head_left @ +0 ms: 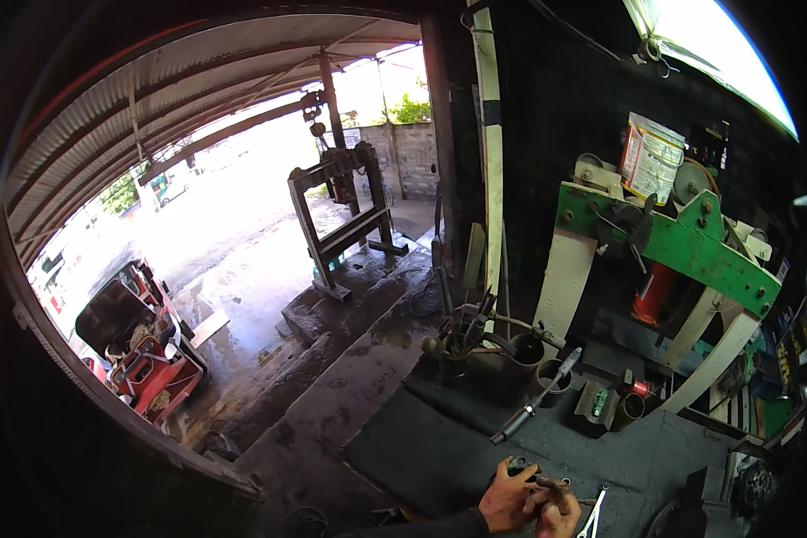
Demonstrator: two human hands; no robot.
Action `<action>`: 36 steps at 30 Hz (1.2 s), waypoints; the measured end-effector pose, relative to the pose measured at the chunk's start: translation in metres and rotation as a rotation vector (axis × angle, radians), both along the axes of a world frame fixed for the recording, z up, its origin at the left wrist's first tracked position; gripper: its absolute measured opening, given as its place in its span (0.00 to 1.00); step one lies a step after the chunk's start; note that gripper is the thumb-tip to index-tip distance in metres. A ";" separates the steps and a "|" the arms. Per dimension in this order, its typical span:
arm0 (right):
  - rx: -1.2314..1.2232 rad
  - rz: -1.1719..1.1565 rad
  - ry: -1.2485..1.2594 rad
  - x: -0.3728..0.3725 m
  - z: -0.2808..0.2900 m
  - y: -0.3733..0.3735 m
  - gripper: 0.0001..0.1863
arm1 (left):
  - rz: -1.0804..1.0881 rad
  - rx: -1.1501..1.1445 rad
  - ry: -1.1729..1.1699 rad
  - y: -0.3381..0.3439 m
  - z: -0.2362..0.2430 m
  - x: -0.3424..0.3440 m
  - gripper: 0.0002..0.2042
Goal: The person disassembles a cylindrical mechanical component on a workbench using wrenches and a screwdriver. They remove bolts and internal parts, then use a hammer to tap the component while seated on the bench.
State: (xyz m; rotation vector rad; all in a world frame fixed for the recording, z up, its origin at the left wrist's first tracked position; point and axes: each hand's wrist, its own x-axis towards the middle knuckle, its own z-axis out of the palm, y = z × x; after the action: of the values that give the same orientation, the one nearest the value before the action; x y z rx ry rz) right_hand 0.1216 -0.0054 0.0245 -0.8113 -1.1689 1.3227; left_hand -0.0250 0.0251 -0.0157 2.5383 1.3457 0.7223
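My left hand [507,498] and my right hand [558,516] are close together at the bottom centre, over a dark workbench [403,435]. Both have their fingers curled on a small dark metal part [540,487], mostly hidden by the fingers. A silver combination wrench [594,511] lies just right of my hands. Farther back on the bench are a long metal tool [516,421], cans with tools [457,359] and a small dark tray [592,403].
A green and cream press [726,269] stands behind the bench at right, with a bucket [653,152] on top. Left are wet concrete steps [314,386], a dark press frame [309,224] and a red vehicle [152,377] in the open-sided yard.
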 end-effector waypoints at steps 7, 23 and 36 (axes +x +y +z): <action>0.611 -0.353 -0.984 0.001 0.022 -0.016 0.18 | -0.026 0.011 0.164 0.004 -0.008 0.007 0.20; 0.074 0.085 -0.013 0.030 -0.022 0.040 0.22 | 0.036 -0.049 0.073 0.000 0.011 0.011 0.13; 0.202 -0.208 -0.424 0.042 -0.019 -0.041 0.22 | -0.020 0.200 0.093 0.007 -0.031 0.010 0.08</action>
State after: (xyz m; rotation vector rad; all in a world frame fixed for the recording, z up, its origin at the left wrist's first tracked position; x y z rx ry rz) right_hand 0.1631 -0.0464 0.0052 -1.0630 -1.4766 0.8671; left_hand -0.0152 0.0318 -0.0464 2.7679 1.3361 0.7800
